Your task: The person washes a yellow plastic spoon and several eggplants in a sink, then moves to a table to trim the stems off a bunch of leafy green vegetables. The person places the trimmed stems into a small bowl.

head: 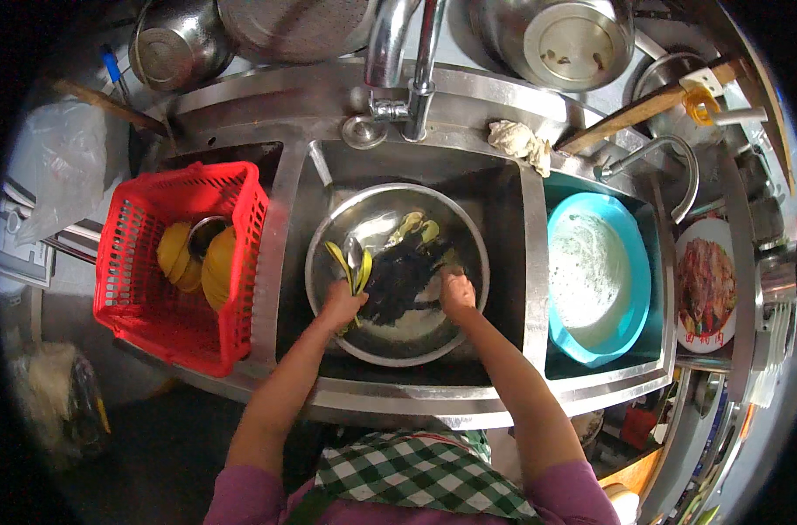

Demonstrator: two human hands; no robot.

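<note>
My left hand (343,306) grips a small bunch of slender utensils (354,269), some yellow-green and one shiny like a metal spoon. They point up over the left side of a large stainless steel bowl (398,359). Inside the bowl, my right hand (458,289) has its fingers curled at the right side; whether anything is in them cannot be made out. Between the hands spreads a dark mass (402,279) in what looks like water, too unclear to name. Several pale yellow-green pieces (415,228) rest against the bowl's far inner wall.
The bowl stands in the middle sink basin (503,262). A red plastic basket (165,341) with yellow dishes (218,269) is at left. At right, a turquoise tub (638,289) holds foamy water. Beyond are a faucet (423,98), a crumpled cloth (513,139) and metal pots (572,42).
</note>
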